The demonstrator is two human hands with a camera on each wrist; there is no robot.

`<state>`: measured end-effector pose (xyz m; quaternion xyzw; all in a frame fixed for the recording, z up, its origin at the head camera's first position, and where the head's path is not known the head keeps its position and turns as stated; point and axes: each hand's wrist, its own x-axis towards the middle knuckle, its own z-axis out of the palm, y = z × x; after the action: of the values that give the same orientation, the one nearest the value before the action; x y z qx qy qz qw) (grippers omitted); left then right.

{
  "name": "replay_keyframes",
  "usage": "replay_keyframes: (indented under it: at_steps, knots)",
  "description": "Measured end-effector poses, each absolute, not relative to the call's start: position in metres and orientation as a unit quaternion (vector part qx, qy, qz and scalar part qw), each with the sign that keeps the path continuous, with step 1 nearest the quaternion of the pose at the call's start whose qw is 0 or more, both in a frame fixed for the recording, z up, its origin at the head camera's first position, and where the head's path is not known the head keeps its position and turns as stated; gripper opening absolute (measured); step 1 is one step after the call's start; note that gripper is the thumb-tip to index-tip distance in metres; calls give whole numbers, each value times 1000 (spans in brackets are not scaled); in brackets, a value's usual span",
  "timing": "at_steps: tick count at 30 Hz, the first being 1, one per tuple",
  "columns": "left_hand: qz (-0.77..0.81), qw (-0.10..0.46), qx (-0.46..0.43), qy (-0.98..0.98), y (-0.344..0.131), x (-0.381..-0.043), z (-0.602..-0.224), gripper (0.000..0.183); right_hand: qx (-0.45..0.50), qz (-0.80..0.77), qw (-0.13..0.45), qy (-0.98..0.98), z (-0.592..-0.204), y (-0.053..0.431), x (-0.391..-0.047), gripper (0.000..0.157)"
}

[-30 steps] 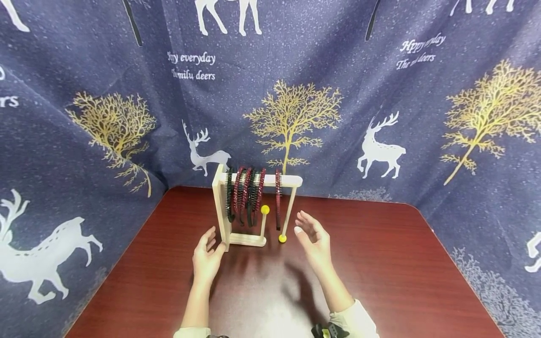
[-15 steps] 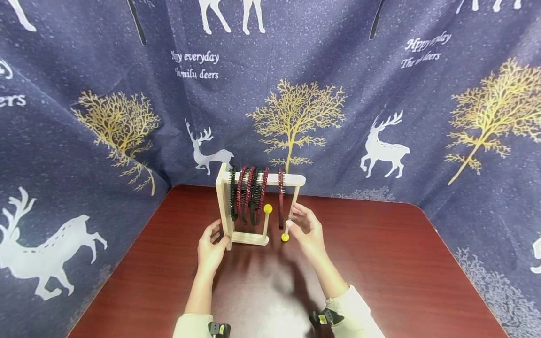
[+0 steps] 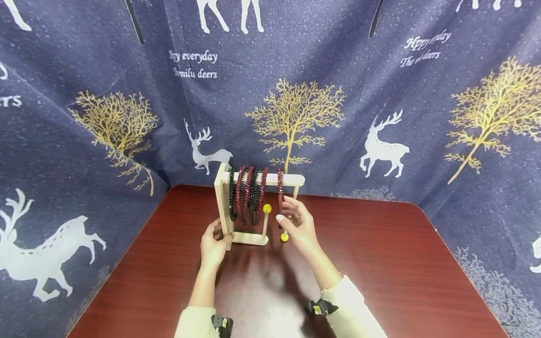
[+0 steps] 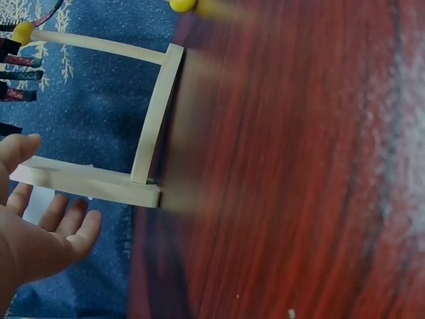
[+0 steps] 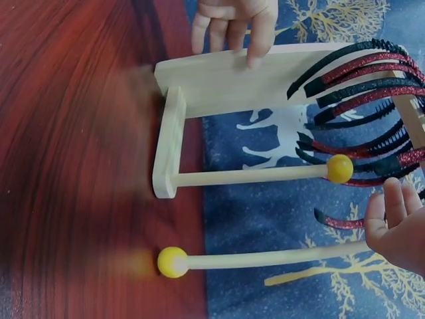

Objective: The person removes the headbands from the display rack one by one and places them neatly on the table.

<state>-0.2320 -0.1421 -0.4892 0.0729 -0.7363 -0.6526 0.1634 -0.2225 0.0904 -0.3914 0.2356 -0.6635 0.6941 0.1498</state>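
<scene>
A pale wooden rack (image 3: 223, 202) stands on the table, with an upright board, a top bar and a base bar. Several black and dark red glittery headbands (image 3: 248, 188) hang bunched on the top bar near the upright. One red headband (image 3: 280, 185) hangs apart, farther right. My left hand (image 3: 212, 246) holds the lower upright, thumb in front and fingers behind. My right hand (image 3: 301, 230) is around the lower part of the single red headband, thumb in front, fingertips beside it. Whether those fingertips touch it is unclear.
A yellow ball (image 3: 267, 209) tops the rod rising from the base bar. Another yellow ball (image 3: 284, 237) ends the rod hanging from the top bar's right end, close to my right hand. The reddish table (image 3: 372, 263) meets a blue curtain (image 3: 329, 141) at its back edge.
My right hand has moved leftward from the right of the rack, past the hanging rod, to the single red headband. My left hand has come in closer around the upright.
</scene>
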Motion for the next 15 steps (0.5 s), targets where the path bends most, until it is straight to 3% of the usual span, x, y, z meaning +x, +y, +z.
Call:
replay_keyframes:
  at_steps: [15]
  knots:
    - [-560, 189, 94, -801, -145, -237, -491, 44, 210, 696, 173, -664, -390, 86, -220, 18]
